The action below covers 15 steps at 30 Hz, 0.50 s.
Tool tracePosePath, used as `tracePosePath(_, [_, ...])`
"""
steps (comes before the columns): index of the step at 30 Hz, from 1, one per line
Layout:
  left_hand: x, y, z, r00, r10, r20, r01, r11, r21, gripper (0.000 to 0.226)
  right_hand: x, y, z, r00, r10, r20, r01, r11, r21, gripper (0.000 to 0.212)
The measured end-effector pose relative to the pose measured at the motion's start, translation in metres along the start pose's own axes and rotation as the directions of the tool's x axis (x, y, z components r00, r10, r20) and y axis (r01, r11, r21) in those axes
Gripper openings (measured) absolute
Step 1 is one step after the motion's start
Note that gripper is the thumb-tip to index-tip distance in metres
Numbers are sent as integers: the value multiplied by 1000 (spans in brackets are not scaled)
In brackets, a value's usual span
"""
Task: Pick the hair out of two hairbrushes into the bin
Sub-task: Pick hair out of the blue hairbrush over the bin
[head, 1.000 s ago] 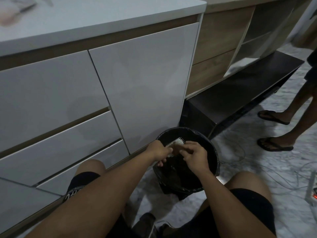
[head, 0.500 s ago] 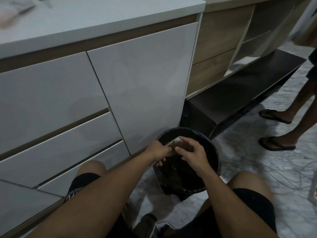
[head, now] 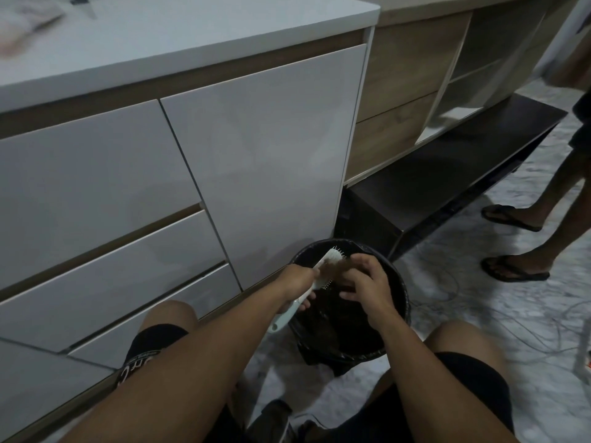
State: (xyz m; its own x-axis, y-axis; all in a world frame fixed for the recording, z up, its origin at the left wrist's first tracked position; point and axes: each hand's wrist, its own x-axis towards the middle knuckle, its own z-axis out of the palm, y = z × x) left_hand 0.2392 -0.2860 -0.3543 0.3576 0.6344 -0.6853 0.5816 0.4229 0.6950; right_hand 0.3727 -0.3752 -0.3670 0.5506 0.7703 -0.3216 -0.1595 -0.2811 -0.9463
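A pale hairbrush [head: 329,260] with white bristles is held over the black bin [head: 396,302], which is lined with a dark bag and stands on the floor between my knees. My left hand [head: 297,282] grips the brush by its handle, whose end sticks out below my wrist. Brown hair [head: 335,269] lies matted across the bristles. My right hand [head: 364,282] is over the brush head, its curled fingers pinching at that hair. I see only one brush.
White cabinet doors and drawers [head: 256,155] rise just behind the bin. A dark low shelf [head: 447,187] runs to the right. Another person's feet in sandals [head: 515,270] stand on the marble floor at the right, near loose cables [head: 479,318].
The brush has tilted up, so more of its bristled head shows past my right hand. My right hand has shifted slightly back toward me over the bristles.
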Motion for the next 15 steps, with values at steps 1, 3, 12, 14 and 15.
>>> tracePosePath(1, [-1, 1, 0, 1000, -1, 4, 1, 1000, -5, 40, -2, 0, 1, 998, -4, 55, 4, 1000, -4, 36])
tracePosePath(3, [-1, 3, 1, 1000, 7, 12, -7, 1000, -5, 36, -5, 1, 3, 995, -36, 91, 44, 995, -88, 41])
tracePosePath(12, [2, -2, -2, 999, -5, -47, 2, 998, -70, 38, 10, 6, -4, 961, 33, -274, -28, 999, 22, 21])
tracePosePath(14, [4, -4, -1, 998, -11, -66, 6, 997, -75, 41, 10, 6, -5, 964, 53, -261, -49, 999, 23, 21])
tracePosePath(15, [5, -4, 0, 997, -6, -78, 1, 998, -63, 43, 8, 4, -5, 974, 63, -218, -63, 998, 8, 20])
